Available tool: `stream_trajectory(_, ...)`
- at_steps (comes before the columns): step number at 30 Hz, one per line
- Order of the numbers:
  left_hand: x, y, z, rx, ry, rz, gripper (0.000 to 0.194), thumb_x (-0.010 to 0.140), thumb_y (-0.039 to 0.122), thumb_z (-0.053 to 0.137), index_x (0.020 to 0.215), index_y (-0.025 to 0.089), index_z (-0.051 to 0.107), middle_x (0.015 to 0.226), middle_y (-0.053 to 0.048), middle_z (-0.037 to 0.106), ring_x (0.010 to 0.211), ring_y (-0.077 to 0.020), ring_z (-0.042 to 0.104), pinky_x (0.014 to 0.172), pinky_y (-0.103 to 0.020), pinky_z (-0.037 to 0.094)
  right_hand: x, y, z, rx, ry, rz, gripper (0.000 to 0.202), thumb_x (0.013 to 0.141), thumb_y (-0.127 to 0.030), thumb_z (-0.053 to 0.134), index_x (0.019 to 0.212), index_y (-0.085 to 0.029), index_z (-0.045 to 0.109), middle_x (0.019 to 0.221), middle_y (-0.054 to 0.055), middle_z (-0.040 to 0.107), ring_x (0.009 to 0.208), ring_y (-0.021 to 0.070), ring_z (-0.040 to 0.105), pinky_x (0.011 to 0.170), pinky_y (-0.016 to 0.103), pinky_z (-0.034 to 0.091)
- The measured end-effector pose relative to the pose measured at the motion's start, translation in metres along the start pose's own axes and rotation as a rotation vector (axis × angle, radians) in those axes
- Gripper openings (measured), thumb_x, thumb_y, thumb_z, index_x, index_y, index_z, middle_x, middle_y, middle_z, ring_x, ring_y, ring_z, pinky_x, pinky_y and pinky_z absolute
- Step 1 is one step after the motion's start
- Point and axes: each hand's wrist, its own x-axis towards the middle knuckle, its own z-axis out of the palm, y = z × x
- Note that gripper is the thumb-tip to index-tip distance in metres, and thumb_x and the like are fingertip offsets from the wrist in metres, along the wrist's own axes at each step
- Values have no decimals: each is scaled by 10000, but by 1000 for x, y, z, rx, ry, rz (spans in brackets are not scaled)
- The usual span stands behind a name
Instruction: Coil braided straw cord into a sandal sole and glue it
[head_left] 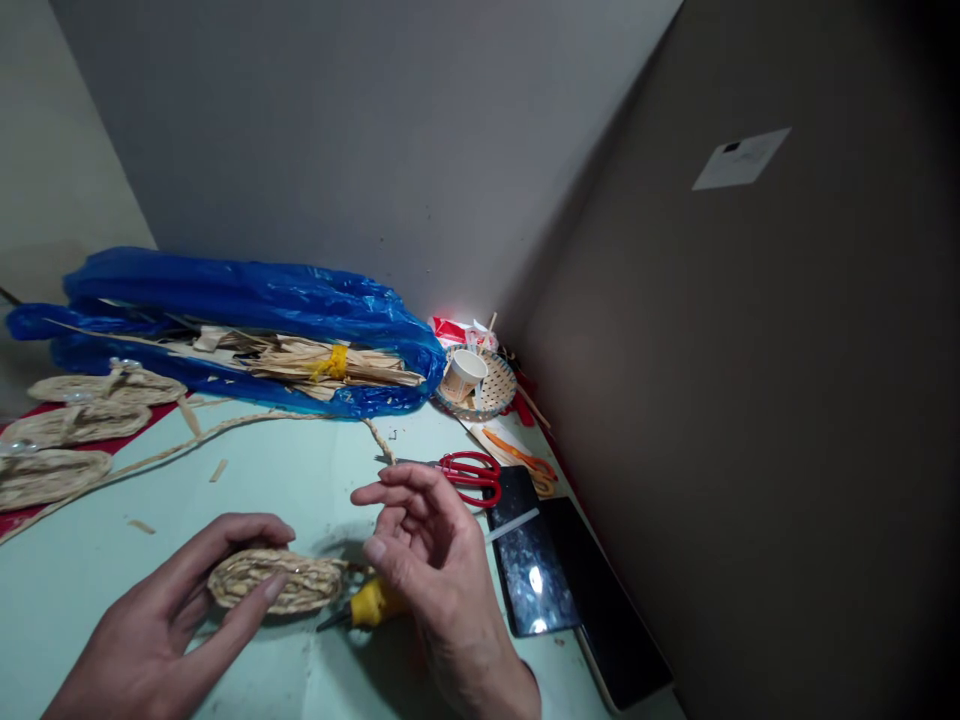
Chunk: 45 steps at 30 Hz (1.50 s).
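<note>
Straw-coloured woven oval piece point(276, 580), flat, coiled braid, lies on pale green worktop point(300, 480) near front edge. Left hand point(172, 620) clamps its left end between thumb and fingers. Right hand point(435, 560) just beside its right end, fingers loosely spread, gripping nothing visible. Yellow-handled tool point(367, 606) under right hand. Red scissors point(469, 472) behind. Blue plastic bag point(247, 320) with straw bundle at back.

head view, looking down, close over table point(315, 470)
</note>
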Motion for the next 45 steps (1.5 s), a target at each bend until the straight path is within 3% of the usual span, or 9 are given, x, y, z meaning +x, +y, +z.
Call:
stream_trajectory(12, 11, -4, -5, -39, -25, -56, 472, 692, 722, 675, 875, 292, 741, 735, -26, 756, 780, -274, 768, 630, -292, 661, -3, -9, 5, 17, -22, 49, 473, 695, -241, 919, 1056, -169, 621, 988, 25, 756, 682, 44, 539, 668, 149, 461)
stream_trajectory(17, 7, -13, -8, -82, -70, -81, 434, 685, 675, 725, 881, 289, 734, 803, -18, 759, 765, -255, 758, 679, -288, 665, -2, -6, 5, 24, 3, 74, 530, 627, -177, 928, 1061, -178, 624, 790, -50, 686, 657, 57, 548, 630, 151, 446)
stream_trajectory(23, 1, -16, -12, -144, -121, -131, 330, 683, 585, 796, 904, 353, 716, 906, 64, 726, 821, -158, 721, 788, -126, 576, -2, -7, 7, 9, 23, 109, 533, 589, -149, 927, 1033, -189, 636, 722, -72, 606, 615, 66, 494, 589, 173, 410)
stream_trajectory(31, -3, -20, -13, -175, -147, -186, 317, 694, 562, 795, 923, 367, 695, 931, 85, 711, 839, -139, 710, 790, -79, 545, -5, -7, 7, -34, 12, 116, 494, 607, -210, 933, 997, -186, 631, 708, -74, 561, 609, 66, 449, 574, 183, 355)
stream_trajectory(35, -2, -21, -13, -164, -169, -179, 323, 707, 563, 781, 950, 371, 690, 963, 84, 710, 881, -158, 714, 832, -104, 550, -7, -7, 7, -83, 14, 103, 365, 658, -312, 918, 818, -174, 621, 689, -53, 538, 633, 80, 443, 591, 198, 350)
stream_trajectory(38, -2, -17, -12, -171, -170, -181, 318, 705, 559, 784, 950, 379, 692, 962, 90, 706, 871, -147, 704, 843, -101, 543, -7, -9, 7, -131, 19, 112, 377, 698, -402, 892, 728, -174, 593, 651, -42, 522, 616, 90, 434, 573, 214, 337)
stream_trajectory(45, -4, -17, -12, -193, -175, -229, 347, 717, 614, 762, 962, 382, 681, 983, 72, 686, 884, -130, 664, 833, -64, 522, -8, -10, 8, -160, -4, 150, 382, 698, -431, 875, 728, -188, 582, 642, -39, 520, 611, 107, 435, 572, 233, 339)
